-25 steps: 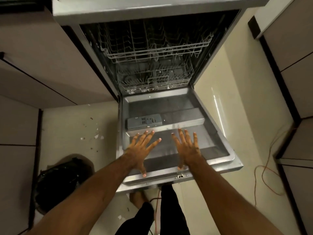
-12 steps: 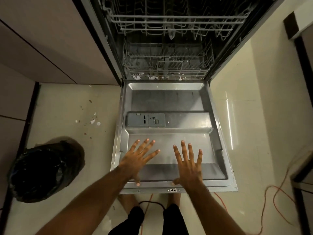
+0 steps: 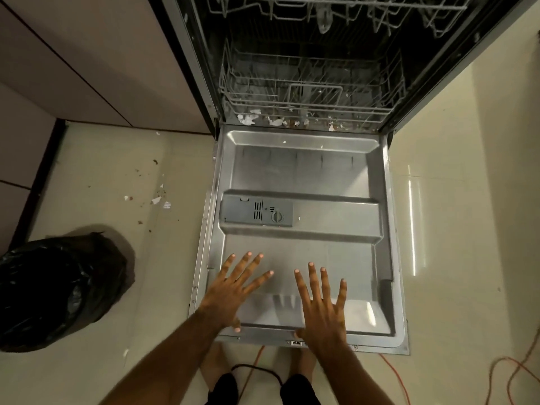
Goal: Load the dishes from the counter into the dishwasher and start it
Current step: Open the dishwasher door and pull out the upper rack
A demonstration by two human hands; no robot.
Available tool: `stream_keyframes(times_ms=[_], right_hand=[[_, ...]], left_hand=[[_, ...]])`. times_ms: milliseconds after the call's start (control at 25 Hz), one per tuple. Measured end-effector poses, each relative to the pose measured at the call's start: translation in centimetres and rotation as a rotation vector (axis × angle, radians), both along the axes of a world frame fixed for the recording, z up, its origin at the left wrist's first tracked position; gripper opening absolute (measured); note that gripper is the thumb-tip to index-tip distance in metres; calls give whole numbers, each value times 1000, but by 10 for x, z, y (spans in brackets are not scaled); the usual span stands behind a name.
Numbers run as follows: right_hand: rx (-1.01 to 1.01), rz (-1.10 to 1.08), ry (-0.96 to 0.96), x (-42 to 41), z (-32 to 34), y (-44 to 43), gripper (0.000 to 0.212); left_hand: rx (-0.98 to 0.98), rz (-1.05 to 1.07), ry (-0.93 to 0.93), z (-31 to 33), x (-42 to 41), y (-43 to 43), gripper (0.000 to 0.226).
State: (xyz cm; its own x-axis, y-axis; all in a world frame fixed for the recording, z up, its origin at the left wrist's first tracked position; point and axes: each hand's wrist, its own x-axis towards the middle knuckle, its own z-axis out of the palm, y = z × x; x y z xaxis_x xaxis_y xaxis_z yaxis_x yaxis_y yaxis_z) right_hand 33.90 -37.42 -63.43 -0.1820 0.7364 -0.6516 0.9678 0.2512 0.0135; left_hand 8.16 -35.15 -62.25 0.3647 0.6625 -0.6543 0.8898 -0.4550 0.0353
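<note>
Left hand (image 3: 236,290) and right hand (image 3: 321,305) are spreading flat, fingers straight, over the near end of the dishwasher door (image 3: 301,171), which is lying fully open. Beyond the door, the lower rack (image 3: 315,103) is sitting empty, with paper scraps (image 3: 248,119) littering its front edge. No dishes are showing, so all the loading and starting is waiting.
</note>
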Motion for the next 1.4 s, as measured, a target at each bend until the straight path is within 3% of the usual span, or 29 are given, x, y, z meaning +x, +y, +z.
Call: stream_keyframes(times_ms=[160,400,800,920,1000,1080,1160,1400], right_hand=[[28,-11,-41,-4,-19,-6,156],[185,-66,78,-3,1,17,152],[721,-104,184,-23,209,277,122],[905,-75,244,-15,274,357,112],[848,-91,222,-7,304,395,115],[647,-109,162,0,318,421,118],[508,-116,114,3,317,432,112],[470,-167,183,5,332,415,96]], left_hand=[[31,-19,-7,-18,2,-6,163],[192,2,-154,11,3,41,137],[738,-68,-200,209,14,292,108],[900,-3,-235,265,15,357,107],[820,106,-194,287,14,386,119],[623,225,-152,296,15,403,126],[507,307,-154,299,17,410,119],[361,357,-182,319,26,388,101]])
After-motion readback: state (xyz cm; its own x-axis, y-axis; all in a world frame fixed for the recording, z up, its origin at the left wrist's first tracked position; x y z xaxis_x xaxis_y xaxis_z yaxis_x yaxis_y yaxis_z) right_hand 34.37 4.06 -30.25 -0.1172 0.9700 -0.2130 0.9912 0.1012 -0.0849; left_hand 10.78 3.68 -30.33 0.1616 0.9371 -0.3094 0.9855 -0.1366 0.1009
